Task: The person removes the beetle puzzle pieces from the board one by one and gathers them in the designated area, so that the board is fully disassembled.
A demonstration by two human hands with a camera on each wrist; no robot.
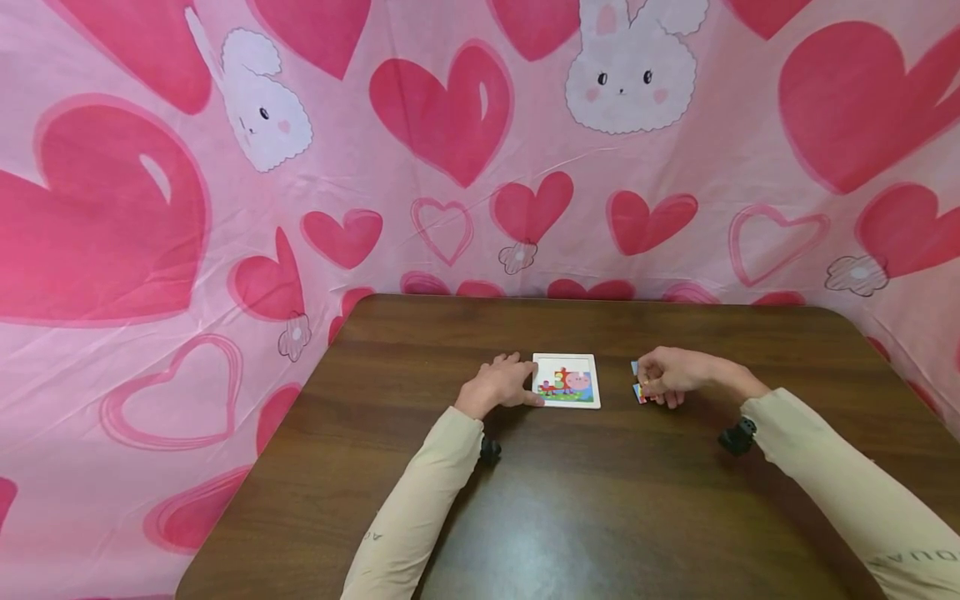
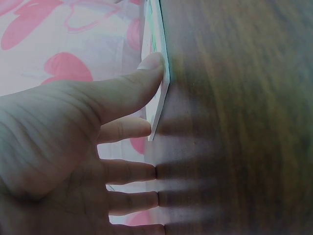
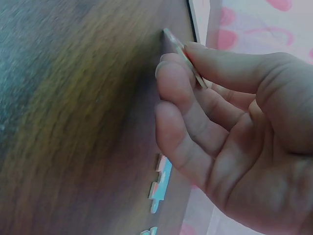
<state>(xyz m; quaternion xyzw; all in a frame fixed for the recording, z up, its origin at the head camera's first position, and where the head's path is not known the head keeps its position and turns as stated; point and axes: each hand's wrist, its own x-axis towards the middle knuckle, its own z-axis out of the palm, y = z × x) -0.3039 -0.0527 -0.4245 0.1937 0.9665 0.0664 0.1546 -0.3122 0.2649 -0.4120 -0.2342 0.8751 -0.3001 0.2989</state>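
Note:
A shallow white puzzle tray (image 1: pixel 551 364) lies on the table, its lower part filled with joined pieces showing a pink pig's face and green ground. My left hand (image 1: pixel 497 385) rests at the tray's left side, fingers spread and fairly straight, with the thumb (image 2: pixel 132 90) on its near edge. To the right of the tray, my right hand (image 1: pixel 678 372) pinches a thin puzzle piece (image 3: pixel 177 45) between thumb and fingers. In the right wrist view this piece is seen edge-on, so its picture is hidden. A loose blue puzzle piece (image 3: pixel 163 182) lies on the table near that hand.
Part of another piece (image 3: pixel 149 231) shows at the bottom of the right wrist view. The brown wooden table (image 1: pixel 570 500) has rounded far corners. Behind it hangs a pink cloth (image 1: pixel 450 250) printed with hearts and rabbits.

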